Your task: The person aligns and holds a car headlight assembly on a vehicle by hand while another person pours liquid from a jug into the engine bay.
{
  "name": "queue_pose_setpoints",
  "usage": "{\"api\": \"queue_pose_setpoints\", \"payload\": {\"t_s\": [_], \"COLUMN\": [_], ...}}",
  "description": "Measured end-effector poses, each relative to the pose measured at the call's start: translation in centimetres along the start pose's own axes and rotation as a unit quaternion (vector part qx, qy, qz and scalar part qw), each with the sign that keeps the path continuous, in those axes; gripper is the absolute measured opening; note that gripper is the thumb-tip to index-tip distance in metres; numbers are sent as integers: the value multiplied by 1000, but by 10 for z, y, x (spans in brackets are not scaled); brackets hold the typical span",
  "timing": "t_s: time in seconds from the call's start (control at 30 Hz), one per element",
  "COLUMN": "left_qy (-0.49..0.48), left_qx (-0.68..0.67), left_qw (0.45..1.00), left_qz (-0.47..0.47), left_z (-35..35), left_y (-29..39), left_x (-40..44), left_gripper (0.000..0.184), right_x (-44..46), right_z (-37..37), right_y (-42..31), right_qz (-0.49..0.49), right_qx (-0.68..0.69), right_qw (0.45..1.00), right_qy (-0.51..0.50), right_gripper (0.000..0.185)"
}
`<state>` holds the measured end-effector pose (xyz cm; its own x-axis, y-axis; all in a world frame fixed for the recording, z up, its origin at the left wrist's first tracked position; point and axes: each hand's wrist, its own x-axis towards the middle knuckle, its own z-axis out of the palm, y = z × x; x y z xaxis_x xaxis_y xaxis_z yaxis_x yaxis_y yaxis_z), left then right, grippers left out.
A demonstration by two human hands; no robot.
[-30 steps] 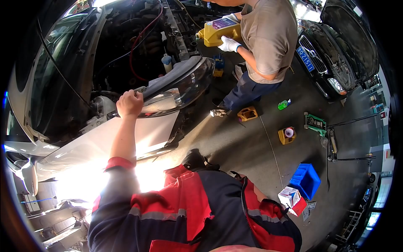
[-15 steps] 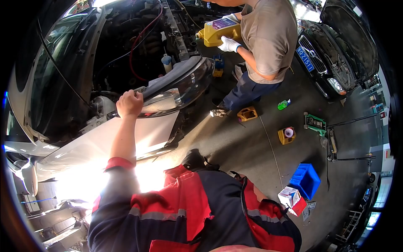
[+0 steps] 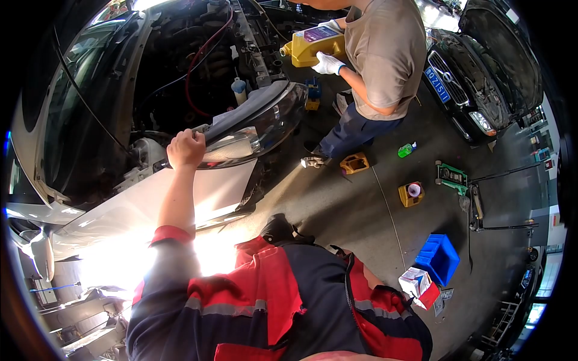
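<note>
The concrete floor (image 3: 355, 210) of a vehicle workshop spreads to the right of the fingers, streaked with sunlight and shadow. A light-coloured car (image 3: 108, 210) stands on the left, its engine bay (image 3: 192, 66) open just beyond the fingers. The left hand (image 3: 186, 149) has its fingers clenched around the near end of the headlight (image 3: 265, 129), which extends away from them to the right, along the front corner of the car. Below the fingers lies the pale fender (image 3: 208, 189). The right hand is hidden, so the state of its fingers cannot be told.

Beyond the fingers and to the right, a co-worker (image 3: 385, 60) in white gloves (image 3: 328, 63) holds a yellow jug (image 3: 319, 45) tipped on its side, its neck towards the engine bay. Farther right of the fingers, a green bottle (image 3: 407, 150), a green floor jack (image 3: 451, 175) and a blue bin (image 3: 438, 259) rest on the floor. A black car (image 3: 457, 90) with its hood raised stands well apart from them, at the far right.
</note>
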<state>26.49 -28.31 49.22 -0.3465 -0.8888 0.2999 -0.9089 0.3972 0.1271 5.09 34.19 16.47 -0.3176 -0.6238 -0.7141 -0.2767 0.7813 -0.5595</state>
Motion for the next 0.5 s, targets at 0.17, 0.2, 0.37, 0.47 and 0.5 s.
{"api": "queue_pose_setpoints", "payload": {"t_s": [0.17,0.2,0.37,0.47,0.5], "left_qy": [1,2,1,1,0], "left_qx": [0,1,1,5,5], "left_qw": [1000,1000,1000,1000,1000], "left_qz": [1,1,0,0,0], "left_z": [0,1,-1,-2,-2], "left_y": [0,-1,0,1,1], "left_x": [-1,0,-1,-1,-1], "left_gripper": [31,31,31,31,31], "right_x": [-14,-14,-13,-14,-14], "right_z": [-5,-5,-6,-7,-8], "right_y": [-16,-16,-11,-10,-10], "right_qz": [4,4,6,17,17], "right_qx": [-12,-8,8,43,55], "right_qw": [999,999,1000,999,998], "right_qy": [30,37,13,-6,-7], "right_gripper": [33,33,31,29,28]}}
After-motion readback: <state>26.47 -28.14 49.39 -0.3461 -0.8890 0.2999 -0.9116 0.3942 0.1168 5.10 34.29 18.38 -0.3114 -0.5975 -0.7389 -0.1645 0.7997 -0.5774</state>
